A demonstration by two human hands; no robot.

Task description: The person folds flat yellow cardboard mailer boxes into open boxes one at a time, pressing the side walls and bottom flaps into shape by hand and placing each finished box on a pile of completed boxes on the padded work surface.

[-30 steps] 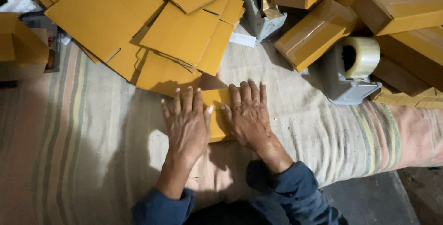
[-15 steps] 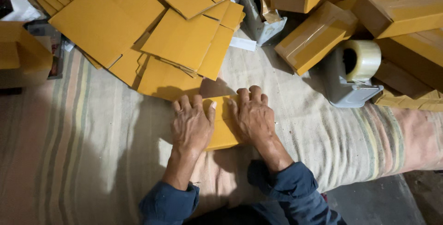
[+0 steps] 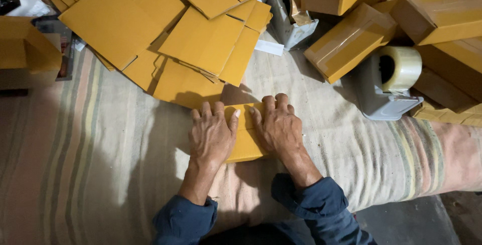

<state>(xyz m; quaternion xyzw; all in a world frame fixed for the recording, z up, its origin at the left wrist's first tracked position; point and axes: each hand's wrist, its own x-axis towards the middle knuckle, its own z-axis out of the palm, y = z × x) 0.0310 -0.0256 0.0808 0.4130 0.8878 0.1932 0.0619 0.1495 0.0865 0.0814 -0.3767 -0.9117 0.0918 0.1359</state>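
Both hands lie flat, palms down and fingers spread, on one small flattened yellow cardboard box [image 3: 245, 142] lying on the striped cloth [image 3: 100, 174]. The left hand [image 3: 211, 137] covers its left part, the right hand [image 3: 278, 129] its right, and neither grips anything. The piece sits just in front of the dark blue sleeves [image 3: 309, 200].

The cloth looks soft and creased, so uneven pressure could make the card slip sideways or crease crookedly. The pile of flat yellow blanks [image 3: 201, 39] touches or nearly touches its far edge, and a push forward could shove into them and scatter the stack.

To the right stands a grey tape dispenser [image 3: 384, 86] holding a roll of clear tape [image 3: 404, 66]. Beyond the blanks, a second grey holder [image 3: 291, 19] seems to carry a brownish roll, though the view is too cramped to be sure. The closed yellow boxes [image 3: 346, 44] heaped at the far right are taped shut, so their contents cannot be seen. An open yellow box [image 3: 25, 49] at the far left shows nothing inside from here.
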